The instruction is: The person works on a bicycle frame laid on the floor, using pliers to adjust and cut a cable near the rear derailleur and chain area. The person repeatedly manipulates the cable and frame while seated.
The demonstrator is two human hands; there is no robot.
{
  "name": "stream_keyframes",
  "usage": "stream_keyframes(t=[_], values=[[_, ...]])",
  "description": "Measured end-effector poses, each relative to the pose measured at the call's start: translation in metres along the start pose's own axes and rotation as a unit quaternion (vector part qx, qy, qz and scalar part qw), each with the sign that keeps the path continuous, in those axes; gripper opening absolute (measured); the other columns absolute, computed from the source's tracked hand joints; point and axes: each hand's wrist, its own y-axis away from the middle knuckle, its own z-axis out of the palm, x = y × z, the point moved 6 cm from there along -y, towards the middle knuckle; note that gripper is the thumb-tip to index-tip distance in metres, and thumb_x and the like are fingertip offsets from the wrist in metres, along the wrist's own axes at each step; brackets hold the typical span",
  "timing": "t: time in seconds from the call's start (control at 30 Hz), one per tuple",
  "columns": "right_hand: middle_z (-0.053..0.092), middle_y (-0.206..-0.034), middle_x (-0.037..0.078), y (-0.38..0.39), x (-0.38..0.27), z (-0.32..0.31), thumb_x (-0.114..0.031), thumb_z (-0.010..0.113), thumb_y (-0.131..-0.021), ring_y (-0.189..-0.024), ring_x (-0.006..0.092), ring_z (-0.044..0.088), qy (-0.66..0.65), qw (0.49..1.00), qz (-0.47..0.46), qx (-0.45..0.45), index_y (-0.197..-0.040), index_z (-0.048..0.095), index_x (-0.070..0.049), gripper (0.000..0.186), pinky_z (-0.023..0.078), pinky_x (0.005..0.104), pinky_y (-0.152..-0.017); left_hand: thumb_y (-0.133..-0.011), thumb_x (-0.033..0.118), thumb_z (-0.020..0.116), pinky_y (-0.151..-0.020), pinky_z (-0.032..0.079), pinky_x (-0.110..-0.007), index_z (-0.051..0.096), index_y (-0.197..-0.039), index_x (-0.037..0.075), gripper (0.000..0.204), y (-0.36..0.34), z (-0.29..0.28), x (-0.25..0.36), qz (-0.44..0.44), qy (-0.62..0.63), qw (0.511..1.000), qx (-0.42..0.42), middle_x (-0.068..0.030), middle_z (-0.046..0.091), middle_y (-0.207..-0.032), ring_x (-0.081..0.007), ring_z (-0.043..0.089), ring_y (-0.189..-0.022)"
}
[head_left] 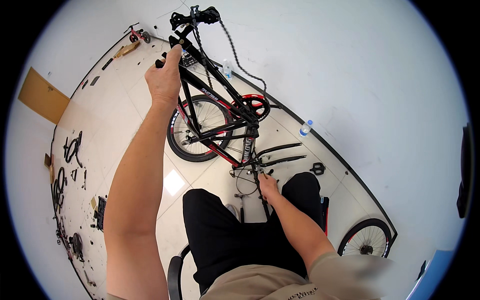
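Observation:
A black bicycle frame (202,90) with red accents is tilted up in front of me, its rear end raised. My left hand (166,80) is closed around a tube at that raised end, close to the rear derailleur (195,17), from which a chain (235,52) hangs down in a loop. The red chainring (257,106) sits on the crank at the middle. Low down, by the front end and the black fork (282,154), my right hand (268,186) is closed on a dark part; its fingers hide what exactly. Thin cables (242,187) dangle there.
A spoked wheel (200,127) is behind the frame. Near the right wall are two water bottles (305,128), a pedal (317,168) and another wheel (366,240). Loose bike parts (73,149) lie along the left wall, and a small red bike (138,35) stands far off.

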Motion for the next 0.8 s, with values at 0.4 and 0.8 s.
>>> stream_keyframes(t=[0.4, 0.8], values=[[0.047, -0.069, -0.001, 0.012, -0.013, 0.009, -0.035, 0.053, -0.099, -0.049, 0.0106, 0.042, -0.161, 0.987, 0.01, -0.004, -0.109, 0.061, -0.013, 0.026, 0.039, 0.0277, -0.043, -0.083, 0.038, 0.075, -0.055, 0.032, -0.031, 0.049, -0.058, 0.007, 0.048, 0.016, -0.003, 0.007, 0.013, -0.021, 1.0, -0.006, 0.0041, 0.046, -0.061, -0.0096, 0.037, -0.06], [0.059, -0.081, 0.007, -0.004, -0.192, -0.057, -0.001, 0.066, -0.077, -0.06, 0.0159, 0.057, -0.169, 0.947, -0.259, 0.087, -0.098, 0.058, -0.001, 0.022, 0.045, 0.0307, -0.052, -0.087, 0.035, 0.074, -0.054, 0.031, -0.029, 0.046, -0.058, 0.008, 0.048, 0.052, -0.018, 0.014, 0.011, -0.016, 1.0, 0.002, 0.0054, 0.044, -0.06, -0.0081, 0.036, -0.058]])
